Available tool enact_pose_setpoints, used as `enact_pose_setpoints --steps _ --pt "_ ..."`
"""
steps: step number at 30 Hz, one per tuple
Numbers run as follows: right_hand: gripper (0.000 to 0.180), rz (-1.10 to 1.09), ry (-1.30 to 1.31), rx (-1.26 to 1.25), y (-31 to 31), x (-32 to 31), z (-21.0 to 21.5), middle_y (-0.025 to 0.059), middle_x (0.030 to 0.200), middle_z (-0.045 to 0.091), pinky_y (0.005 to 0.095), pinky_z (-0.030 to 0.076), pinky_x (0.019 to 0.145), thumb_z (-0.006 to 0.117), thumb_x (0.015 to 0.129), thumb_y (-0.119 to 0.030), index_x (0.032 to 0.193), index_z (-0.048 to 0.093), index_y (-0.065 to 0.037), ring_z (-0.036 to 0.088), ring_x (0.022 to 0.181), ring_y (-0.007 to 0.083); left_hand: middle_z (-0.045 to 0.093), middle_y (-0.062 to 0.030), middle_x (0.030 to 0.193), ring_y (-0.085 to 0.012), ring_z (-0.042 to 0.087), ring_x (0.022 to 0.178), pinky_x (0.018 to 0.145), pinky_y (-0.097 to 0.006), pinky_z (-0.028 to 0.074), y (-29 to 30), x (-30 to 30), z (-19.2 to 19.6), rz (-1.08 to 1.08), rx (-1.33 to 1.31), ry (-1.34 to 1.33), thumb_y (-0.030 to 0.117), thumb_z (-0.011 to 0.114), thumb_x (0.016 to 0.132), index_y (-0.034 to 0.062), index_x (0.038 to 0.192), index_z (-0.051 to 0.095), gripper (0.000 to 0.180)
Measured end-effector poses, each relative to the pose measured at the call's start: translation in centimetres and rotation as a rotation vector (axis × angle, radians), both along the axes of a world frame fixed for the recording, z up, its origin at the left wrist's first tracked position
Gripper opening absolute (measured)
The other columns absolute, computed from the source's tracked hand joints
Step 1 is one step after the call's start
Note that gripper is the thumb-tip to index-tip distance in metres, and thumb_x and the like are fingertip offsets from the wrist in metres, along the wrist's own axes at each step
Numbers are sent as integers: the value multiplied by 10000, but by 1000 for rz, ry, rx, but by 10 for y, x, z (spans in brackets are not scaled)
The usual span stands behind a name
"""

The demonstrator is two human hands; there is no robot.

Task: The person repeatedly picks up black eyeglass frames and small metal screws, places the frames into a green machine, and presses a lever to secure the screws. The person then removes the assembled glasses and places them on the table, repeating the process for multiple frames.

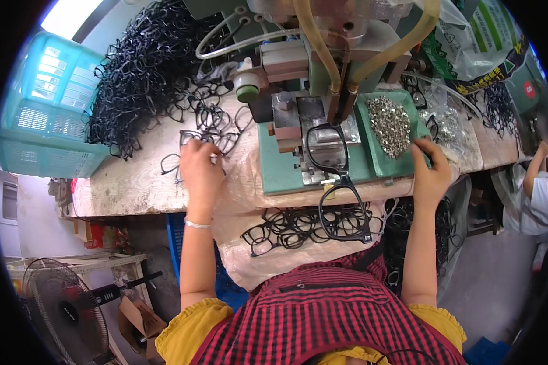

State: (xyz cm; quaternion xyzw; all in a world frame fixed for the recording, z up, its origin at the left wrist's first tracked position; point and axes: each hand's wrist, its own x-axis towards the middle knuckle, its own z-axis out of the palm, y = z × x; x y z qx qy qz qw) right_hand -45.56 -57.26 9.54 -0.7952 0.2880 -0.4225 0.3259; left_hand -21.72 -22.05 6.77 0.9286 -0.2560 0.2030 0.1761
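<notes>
My left hand (201, 170) grips a black frame (192, 139); my right hand (431, 170) pinches, fingers curled, at the tray of metal bits (391, 125).

floor: grey concrete floor (499, 274) right | furniture: worn pale workbench (134, 182) across the middle | near left: standing fan (64, 313) | far left: bright window (70, 15)

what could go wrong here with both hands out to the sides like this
The finished frame hangs over the bench edge and might slip off. The right hand at the tray of small metal parts could scatter them. The left hand, picking from tangled black frames, may drag several along.
</notes>
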Motion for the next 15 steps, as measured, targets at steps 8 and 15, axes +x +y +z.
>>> enact_pose_setpoints --steps 8,15 --pt "132 352 -136 140 41 11 51 75 910 705 287 496 823 696 785 34 915 704 8 658 878 170 678 -134 1021 -211 695 815 752 -278 566 -19 -4 55 -181 -1308 646 123 460 1014 30 1077 517 126" --pt "345 480 -339 346 62 89 61 31 860 635 261 481 795 734 755 -20 1076 608 2 606 825 109 551 7 825 -63 518 659 554 -200 408 -48 -31 4 -117 -1284 597 149 586 1009 88 1045 501 111"
